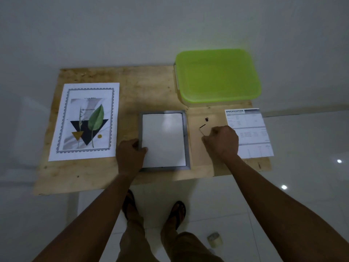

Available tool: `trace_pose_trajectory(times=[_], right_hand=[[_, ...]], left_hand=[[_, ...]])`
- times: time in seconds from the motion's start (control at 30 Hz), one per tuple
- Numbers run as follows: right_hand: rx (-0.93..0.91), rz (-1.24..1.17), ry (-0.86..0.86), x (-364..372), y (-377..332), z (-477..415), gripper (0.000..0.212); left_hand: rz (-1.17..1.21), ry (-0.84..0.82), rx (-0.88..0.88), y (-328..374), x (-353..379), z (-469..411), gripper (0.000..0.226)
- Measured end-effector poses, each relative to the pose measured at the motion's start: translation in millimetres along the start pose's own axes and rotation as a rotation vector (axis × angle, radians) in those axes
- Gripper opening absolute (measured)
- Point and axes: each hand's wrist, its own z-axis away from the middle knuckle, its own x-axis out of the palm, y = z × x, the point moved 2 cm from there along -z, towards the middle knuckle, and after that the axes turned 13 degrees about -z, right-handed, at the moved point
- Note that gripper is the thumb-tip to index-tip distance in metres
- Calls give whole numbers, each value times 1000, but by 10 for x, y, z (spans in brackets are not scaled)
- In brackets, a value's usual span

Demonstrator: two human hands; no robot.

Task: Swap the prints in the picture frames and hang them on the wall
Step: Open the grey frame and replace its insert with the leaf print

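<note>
— Plywood worktop (pixel 151 87), and the grey frame (pixel 186 140) lies flat in the middle of it, with a white sheet (pixel 163 138) filling its opening.

— And our hands?

— Our left hand (pixel 130 156) has its grip on the frame's near left edge, thumb lying over onto the white sheet. Our right hand (pixel 221 140) sits just right of the frame, fingers curled in. We cannot tell whether that grip holds anything; the knuckles hide it.

— The prints?

— The leaf print (pixel 85 121) lies flat on the left of the worktop, apart from the frame. A specification sheet (pixel 249 129) lies on the right, partly under our right wrist.

— Anything else we see?

— A small black clip (pixel 207 119) and a thin black strip (pixel 202 126) between the frame and the specification sheet. A green-lidded box (pixel 217 76) stands at the far right corner. Below, our sandalled feet and a roll of tape (pixel 214 239) on the white floor.
</note>
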Motion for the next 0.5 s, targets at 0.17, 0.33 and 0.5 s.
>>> trace_pose_trajectory(times=[0.17, 0.33, 0.5], right_hand=[[25, -215, 87, -203, -160, 135, 39], [53, -352, 96, -250, -315, 272, 49], [-93, -312, 0, 18, -654, 507, 38]], left_hand=[[109, -23, -84, 16, -54, 14, 42], [129, -29, -114, -14, -93, 36, 40], [143, -56, -83, -72, -118, 6, 37]])
